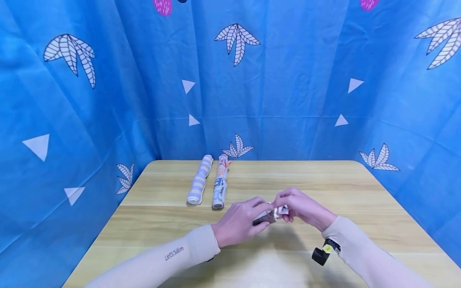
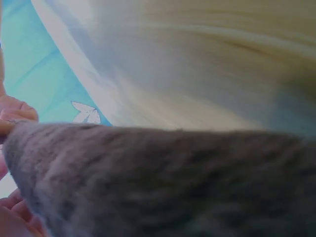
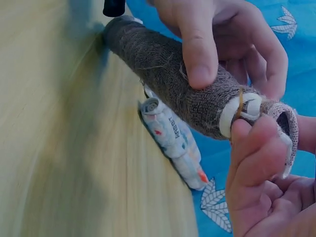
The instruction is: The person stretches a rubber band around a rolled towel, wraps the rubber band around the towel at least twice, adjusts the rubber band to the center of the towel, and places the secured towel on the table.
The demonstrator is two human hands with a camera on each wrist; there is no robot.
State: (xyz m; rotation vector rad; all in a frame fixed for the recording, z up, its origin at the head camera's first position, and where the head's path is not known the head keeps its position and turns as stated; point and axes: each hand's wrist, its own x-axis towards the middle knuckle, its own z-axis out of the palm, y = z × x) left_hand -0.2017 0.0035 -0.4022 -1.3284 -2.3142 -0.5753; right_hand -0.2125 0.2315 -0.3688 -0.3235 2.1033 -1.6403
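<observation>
A rolled brown towel [image 3: 158, 66] with a pale end is held up over the table between both hands. My left hand [image 1: 239, 222] grips the roll along its body, thumb lying on the near side in the right wrist view. At the pale end, my right hand [image 1: 300, 208] pinches the roll beside a thin tan band [image 3: 241, 102], and a loose towel flap [image 3: 286, 121] sticks out past its fingers. The brown fabric [image 2: 148, 177] fills the lower part of the left wrist view, hiding most of the left hand there.
Left of the hands on the wooden table [image 1: 151, 224] lie a purple-and-white striped towel roll [image 1: 199, 182] and a printed towel roll [image 1: 220, 186], side by side. A blue patterned curtain [image 1: 288, 80] encloses the table's back and sides.
</observation>
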